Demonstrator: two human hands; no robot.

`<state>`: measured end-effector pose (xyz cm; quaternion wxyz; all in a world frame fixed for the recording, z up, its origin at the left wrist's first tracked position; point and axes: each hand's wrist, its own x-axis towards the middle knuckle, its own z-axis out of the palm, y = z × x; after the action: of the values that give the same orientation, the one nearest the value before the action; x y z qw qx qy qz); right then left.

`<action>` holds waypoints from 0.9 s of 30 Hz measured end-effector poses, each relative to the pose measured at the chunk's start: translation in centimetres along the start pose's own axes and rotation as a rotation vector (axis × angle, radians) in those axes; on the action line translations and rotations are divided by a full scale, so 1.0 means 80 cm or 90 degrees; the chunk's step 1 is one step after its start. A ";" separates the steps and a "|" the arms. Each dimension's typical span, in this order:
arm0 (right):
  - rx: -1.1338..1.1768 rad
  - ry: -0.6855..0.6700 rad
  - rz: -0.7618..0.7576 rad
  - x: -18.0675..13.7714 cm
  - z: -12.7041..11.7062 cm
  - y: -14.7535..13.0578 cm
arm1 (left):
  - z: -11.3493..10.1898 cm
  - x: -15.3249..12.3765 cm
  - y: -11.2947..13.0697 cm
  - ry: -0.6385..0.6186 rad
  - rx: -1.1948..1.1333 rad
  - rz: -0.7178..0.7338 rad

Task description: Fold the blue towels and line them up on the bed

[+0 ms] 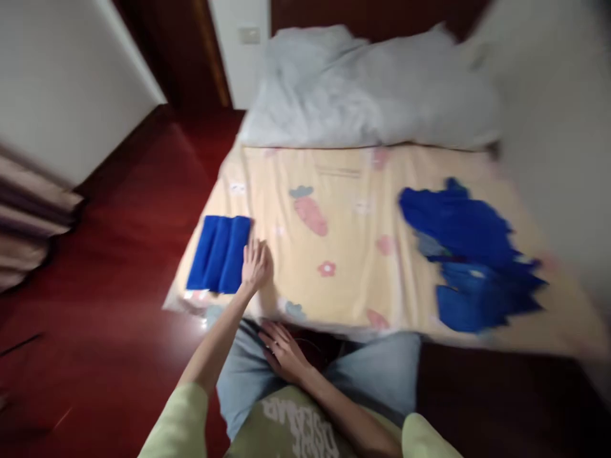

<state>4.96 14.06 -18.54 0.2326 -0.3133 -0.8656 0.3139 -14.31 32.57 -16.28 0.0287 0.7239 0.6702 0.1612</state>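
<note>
My left hand (256, 262) lies on the bed with its fingers stretched out, along the right edge of a flat blue cloth bundle (219, 254). The bundle shows three lengthwise ridges, like folded strips side by side. Whether the fingertips press on the cloth or only rest beside it, I cannot tell. Below the bed's front edge, my right hand (285, 353) rests on my left thigh, fingers extended and holding nothing. Toward the right side of the bed lies a crumpled heap of blue clothes (470, 245), with a greyish-blue patch showing at its left.
A yellow bedsheet (351, 254) with carrot and flower prints covers the bed. Grey-white bedding (372, 89) is piled at the far end. Dark red floor (124, 254) runs along the left, with a striped curtain (28, 216) by the wall. A pale wall stands at the right.
</note>
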 end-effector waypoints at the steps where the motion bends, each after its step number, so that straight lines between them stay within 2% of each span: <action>1: 0.026 0.032 0.028 -0.025 -0.012 0.007 | 0.013 -0.009 0.023 -0.006 -0.017 0.040; 3: 0.079 0.127 0.127 -0.071 -0.036 0.026 | 0.046 -0.026 0.079 -0.035 -0.045 0.110; 6: 0.169 0.324 0.301 -0.130 -0.078 0.066 | 0.099 -0.047 0.180 -0.045 -0.084 0.175; 9: 0.264 0.504 0.462 -0.171 -0.119 0.106 | 0.139 -0.056 0.277 -0.003 -0.122 0.169; 12: 0.348 0.642 0.595 -0.194 -0.148 0.131 | 0.160 -0.055 0.335 0.059 -0.130 0.113; 15: 0.395 0.718 0.605 -0.202 -0.159 0.141 | 0.164 -0.053 0.350 0.097 -0.137 0.079; 18: 0.407 0.764 0.577 -0.202 -0.168 0.149 | 0.162 -0.053 0.348 0.107 -0.157 0.084; 20: 0.412 0.800 0.569 -0.201 -0.188 0.159 | 0.161 -0.053 0.346 0.111 -0.164 0.090; 23: 0.400 0.864 0.526 -0.199 -0.249 0.183 | 0.164 -0.053 0.346 0.121 -0.160 0.095; 27: 0.412 0.882 0.434 -0.192 -0.367 0.229 | 0.173 -0.054 0.345 0.146 -0.142 0.097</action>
<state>40.50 26.29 -13.94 0.6829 -0.5975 -0.2519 0.3364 15.74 27.96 -23.09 0.0201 0.7418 0.5903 0.3176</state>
